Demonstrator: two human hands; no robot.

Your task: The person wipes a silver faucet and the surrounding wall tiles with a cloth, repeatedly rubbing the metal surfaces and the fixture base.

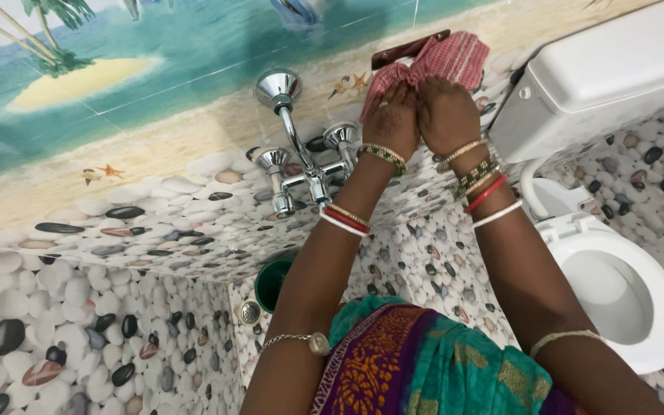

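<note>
Both my hands press a red checked cloth [447, 60] flat against the tiled wall, high up beside the toilet tank. My left hand [392, 117] grips the cloth's left part, its fingers bunching the fabric. My right hand [447, 114] lies next to it, touching it, palm on the cloth. A dark brown strip [405, 48] shows on the wall just above and left of the cloth. Bangles ring both wrists.
A chrome wall tap set [297, 165] with two handles and an upward pipe sits left of my hands. A white toilet tank [609, 73] and open white toilet bowl [612, 284] stand at right. A green bucket [272, 280] rests on the pebble-patterned floor below.
</note>
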